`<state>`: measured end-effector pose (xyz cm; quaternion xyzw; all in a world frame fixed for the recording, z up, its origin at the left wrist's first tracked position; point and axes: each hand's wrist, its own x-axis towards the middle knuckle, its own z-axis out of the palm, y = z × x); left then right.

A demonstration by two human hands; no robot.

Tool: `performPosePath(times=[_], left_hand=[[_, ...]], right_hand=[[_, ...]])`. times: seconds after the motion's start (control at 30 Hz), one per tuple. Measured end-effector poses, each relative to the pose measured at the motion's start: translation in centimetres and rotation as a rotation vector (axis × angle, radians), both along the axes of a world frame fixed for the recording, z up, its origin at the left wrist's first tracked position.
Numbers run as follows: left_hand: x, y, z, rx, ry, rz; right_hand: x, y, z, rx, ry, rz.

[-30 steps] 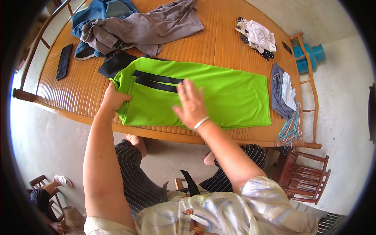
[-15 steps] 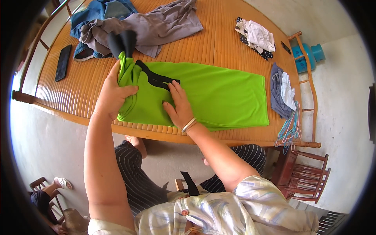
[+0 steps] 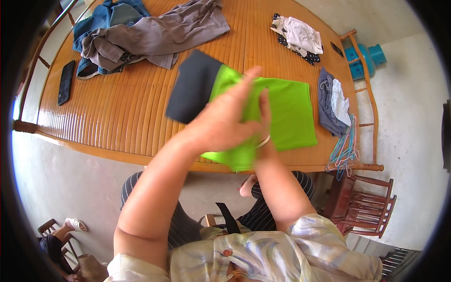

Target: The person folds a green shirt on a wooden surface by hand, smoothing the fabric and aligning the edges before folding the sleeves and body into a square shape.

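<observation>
A bright green garment (image 3: 289, 113) with a dark grey panel (image 3: 195, 87) lies partly folded on the slatted wooden table (image 3: 127, 113). My left hand (image 3: 225, 115) crosses over its middle, smeared by motion, its fingers reaching to the far right and its thumb apart, with a blurred fold of green cloth gripped in it. Behind it is my right hand (image 3: 264, 115), with a bracelet at the wrist; only a finger and the wrist show, the rest hidden by the left hand. Some green cloth hangs at the table's near edge.
Grey trousers (image 3: 155, 37) and blue denim (image 3: 105, 21) lie at the far left, near a black phone (image 3: 66, 82). Folded clothes (image 3: 300, 37) sit far right; grey and white clothes (image 3: 336, 101) and hangers (image 3: 345, 148) lie along the right edge.
My left hand has swung right, carrying the left end of the green garment over its middle. The dark panel now shows spread flat, and my right hand has shifted right.
</observation>
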<state>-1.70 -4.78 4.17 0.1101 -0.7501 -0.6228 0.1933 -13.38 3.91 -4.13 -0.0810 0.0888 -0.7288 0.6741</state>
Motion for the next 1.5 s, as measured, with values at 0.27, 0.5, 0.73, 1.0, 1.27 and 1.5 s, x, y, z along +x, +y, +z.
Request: performPosePath(times=[0.27,0.5,0.73,1.0,1.27,1.5], left_hand=[[-3.7,6.2,-4.4,-0.271,-0.282,-0.517],[-1.4,5.2,-7.4,-0.605,-0.501,-0.23],[-0.9,4.2,-9.0,-0.709,-0.69,-0.239],[-0.5,5.2,-9.1,-0.818,-0.712,-0.288],[-0.6,5.4,-8.3,-0.805,-0.749,-0.325],[0.2,5.3,-8.3,-0.768,-0.768,-0.311]], right_hand=[[-9.1,9.3,-8.5,0.061,0.12,-0.449],[-10.4,10.2,-4.2,0.32,0.299,-0.395],[-14.8,10.2,-3.5,0.858,0.801,-0.246],[-16.1,11.0,-4.1,0.865,0.794,-0.33],[-18.0,6.2,-2.9,0.962,0.913,-0.164],[-15.0,4.3,-3.3,0.634,1.187,-0.655]])
